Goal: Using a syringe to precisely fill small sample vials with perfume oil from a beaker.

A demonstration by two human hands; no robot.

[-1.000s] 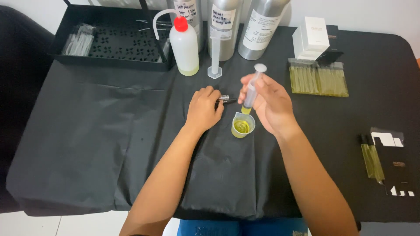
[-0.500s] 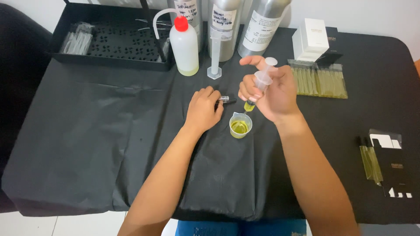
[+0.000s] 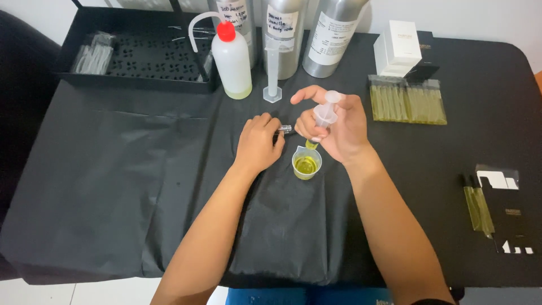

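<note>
At the far left of the black-covered desk stands one black perforated plastic tray with a clear bag of small tubes at its left end. Next comes one white squeeze wash bottle with a red cap, a thin layer of yellowish liquid at its bottom. Beside it stands one clear plastic measuring cylinder, before three tall aluminium bottles with white labels. The left hand lies curled on the desk, closed on a small glass vial lying on its side. One small clear plastic cup, about half full of yellow liquid, sits between the hands. The right hand is clamped on one clear plastic syringe, its tip just above the cup. Further right lie one white box, one row of yellow-filled vials, and two more filled vials beside a black card.
</note>
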